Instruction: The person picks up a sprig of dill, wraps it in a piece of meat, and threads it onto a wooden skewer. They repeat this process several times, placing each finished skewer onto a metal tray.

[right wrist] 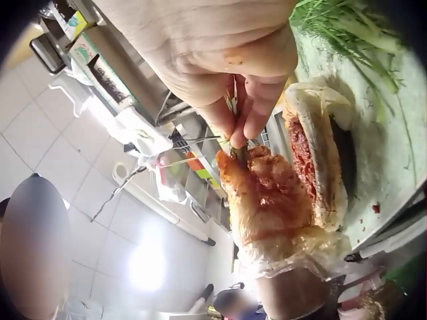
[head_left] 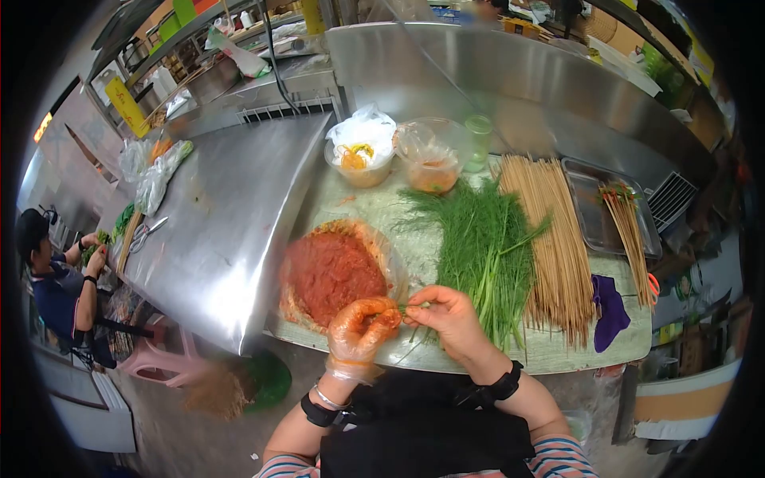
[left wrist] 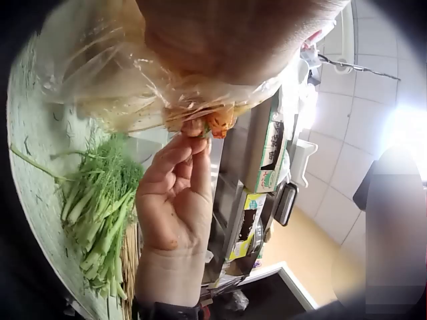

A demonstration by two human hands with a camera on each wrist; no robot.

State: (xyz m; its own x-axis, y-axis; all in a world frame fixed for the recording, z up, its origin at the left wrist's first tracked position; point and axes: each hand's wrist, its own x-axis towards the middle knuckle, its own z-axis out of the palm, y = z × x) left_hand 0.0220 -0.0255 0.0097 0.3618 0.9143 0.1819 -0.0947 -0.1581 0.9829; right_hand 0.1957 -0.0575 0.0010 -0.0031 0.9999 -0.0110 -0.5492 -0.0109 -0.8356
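My left hand (head_left: 362, 327), in a clear plastic glove smeared with red paste, is curled at the near edge of a bowl of red, paste-coated meat (head_left: 335, 271). My bare right hand (head_left: 450, 319) meets it fingertip to fingertip. Between them the right thumb and fingers pinch a thin green herb sprig (right wrist: 232, 141), whose other end runs into the gloved left fingers. The left wrist view shows a red-orange smeared lump (left wrist: 221, 123) at those fingertips; I cannot tell whether it is meat or glove. A heap of feathery green herbs (head_left: 486, 255) lies right of the hands.
Many bamboo skewers (head_left: 550, 247) lie beyond the herbs. A metal tray (head_left: 586, 199), loaded skewers (head_left: 625, 231) and a purple cloth (head_left: 610, 315) are at far right. Two plastic tubs (head_left: 362, 171) stand behind the bowl. A steel counter (head_left: 215, 215) is left; another person (head_left: 64, 279) works beyond it.
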